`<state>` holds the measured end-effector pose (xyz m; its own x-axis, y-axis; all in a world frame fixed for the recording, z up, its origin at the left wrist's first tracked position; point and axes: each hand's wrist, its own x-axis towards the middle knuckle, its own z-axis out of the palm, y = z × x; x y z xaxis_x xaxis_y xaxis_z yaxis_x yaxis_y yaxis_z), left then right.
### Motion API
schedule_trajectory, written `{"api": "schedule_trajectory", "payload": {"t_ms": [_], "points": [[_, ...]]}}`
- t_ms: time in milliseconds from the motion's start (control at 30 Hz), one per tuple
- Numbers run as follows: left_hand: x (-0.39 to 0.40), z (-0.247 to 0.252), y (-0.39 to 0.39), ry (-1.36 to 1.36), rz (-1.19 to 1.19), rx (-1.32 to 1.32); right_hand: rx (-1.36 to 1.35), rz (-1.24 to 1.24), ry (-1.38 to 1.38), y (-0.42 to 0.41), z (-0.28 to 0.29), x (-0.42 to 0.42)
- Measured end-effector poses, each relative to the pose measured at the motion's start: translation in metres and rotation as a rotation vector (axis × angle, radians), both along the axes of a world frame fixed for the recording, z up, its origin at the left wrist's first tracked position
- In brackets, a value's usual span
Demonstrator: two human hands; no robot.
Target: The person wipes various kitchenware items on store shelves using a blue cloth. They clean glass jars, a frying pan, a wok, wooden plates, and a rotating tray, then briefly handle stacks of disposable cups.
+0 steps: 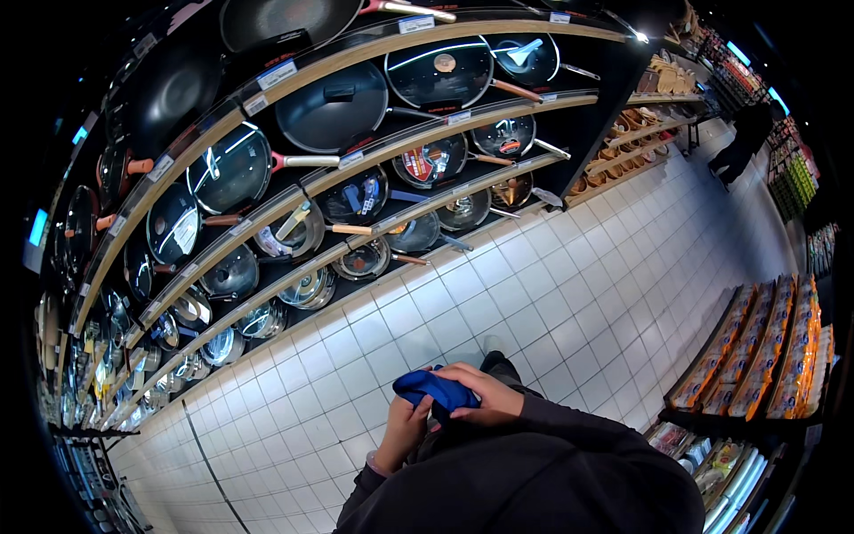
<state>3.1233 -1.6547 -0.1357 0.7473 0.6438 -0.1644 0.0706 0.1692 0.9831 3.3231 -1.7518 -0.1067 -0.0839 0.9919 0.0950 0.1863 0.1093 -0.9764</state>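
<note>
A bunched blue cloth (442, 391) is held close in front of my body, over the tiled floor. My left hand (405, 423) grips its lower left part, with the thumb pressed on the fabric. From the other side, my right hand (492, 396) wraps round it, fingers along the top and thumb beneath. Part of the cloth is hidden by my fingers. Past my hands, one dark shoe (494, 360) shows on the white floor tiles (400, 320).
Shelves ahead hold several frying pans (330, 107), woks (230, 170) and lidded pots (307, 287). Some handles stick out past the shelf edges. Woven baskets (610, 157) stand farther right. Orange packages (760, 347) fill a rack on the right. A person (744, 143) in dark clothes is in the far aisle.
</note>
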Motion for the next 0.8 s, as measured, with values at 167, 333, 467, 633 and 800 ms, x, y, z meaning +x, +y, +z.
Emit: {"api": "schedule_trajectory", "payload": {"t_ms": [167, 333, 467, 633, 800], "points": [[0.043, 0.001, -0.007, -0.017, 0.010, -0.009, 0.007, 0.004, -0.003, -0.009, 0.000, 0.043], [0.119, 0.000, -0.007, 0.030, -0.074, 0.090, 0.016, -0.014, 0.007, -0.015, 0.004, 0.120], [0.204, 0.015, -0.019, -0.010, -0.116, 0.156, 0.149, -0.176, 0.019, -0.032, -0.002, 0.199], [0.290, 0.045, -0.028, 0.023, -0.166, 0.317, 0.190, -0.248, -0.045, -0.041, 0.011, 0.288], [0.346, 0.049, -0.032, 0.035, -0.212, 0.333, 0.138, -0.193, -0.069, -0.058, 0.014, 0.352]]}}
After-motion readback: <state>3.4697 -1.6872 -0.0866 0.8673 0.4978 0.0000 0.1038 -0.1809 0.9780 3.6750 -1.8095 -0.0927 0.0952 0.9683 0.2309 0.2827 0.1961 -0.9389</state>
